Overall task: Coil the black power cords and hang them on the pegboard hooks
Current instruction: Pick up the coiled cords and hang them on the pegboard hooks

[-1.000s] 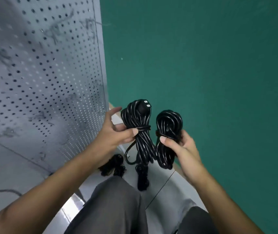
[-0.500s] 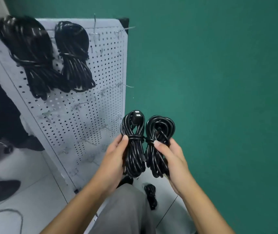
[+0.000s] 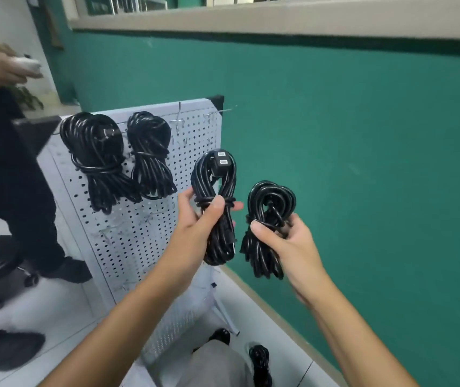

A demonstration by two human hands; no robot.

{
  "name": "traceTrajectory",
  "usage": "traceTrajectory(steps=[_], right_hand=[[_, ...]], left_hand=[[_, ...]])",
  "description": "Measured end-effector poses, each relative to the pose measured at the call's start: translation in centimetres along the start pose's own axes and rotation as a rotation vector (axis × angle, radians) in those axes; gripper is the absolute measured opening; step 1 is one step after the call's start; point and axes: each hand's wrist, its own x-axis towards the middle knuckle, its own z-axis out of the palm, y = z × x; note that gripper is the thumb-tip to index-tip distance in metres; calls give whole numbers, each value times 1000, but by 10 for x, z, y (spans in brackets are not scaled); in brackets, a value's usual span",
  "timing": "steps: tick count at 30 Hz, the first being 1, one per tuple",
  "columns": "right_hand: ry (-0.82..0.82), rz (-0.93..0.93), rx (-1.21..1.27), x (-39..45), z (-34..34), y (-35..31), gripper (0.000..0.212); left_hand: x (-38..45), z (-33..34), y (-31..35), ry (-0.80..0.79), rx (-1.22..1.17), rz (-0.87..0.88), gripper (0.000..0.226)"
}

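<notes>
The white perforated metal pegboard [image 3: 139,241] at centre-left already carries two hung cords [image 3: 117,160] on its upper wire hooks. The left hand [image 3: 198,216] grips one coiled cord [image 3: 215,196] at its wrapped waist mid-frame, and the right hand [image 3: 284,241] clutches a second bundle [image 3: 268,219] beside it. I'd judge these glossy rubbery loops light, floppy and springy, best held at the binding wrap.

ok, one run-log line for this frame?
phase: carry to pegboard | left hand: grips coiled cord with plug | right hand: grips coiled cord | hung: two coils | top-right hooks: free

Green wall [image 3: 363,163], bystander's black trousers [image 3: 5,163]
</notes>
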Motion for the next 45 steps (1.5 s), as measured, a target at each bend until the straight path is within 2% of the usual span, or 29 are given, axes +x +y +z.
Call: traceTrajectory(steps=[4,9,20,30,37,42,45], right_hand=[[11,3,30,17,-3,-15,66],[-8,3,40,34,-5,-28,51],[28,26,61,64,-25,-21,46],[65,63,35,80,-36,-2,47],[54,61,24,85,-33,1,47],[47,55,37,89,-29,1,44],[46,53,44,90,-28,2,45]], left_hand=[[32,-1,41,102,-41,127,38],[70,0,62,144,-81,176,43],[174,23,32,99,-1,145,46],[222,27,23,62,57,165,48],[244,25,19,166,80,153,53],[251,26,16,261,199,184,68],[247,26,8,265,258,190,68]])
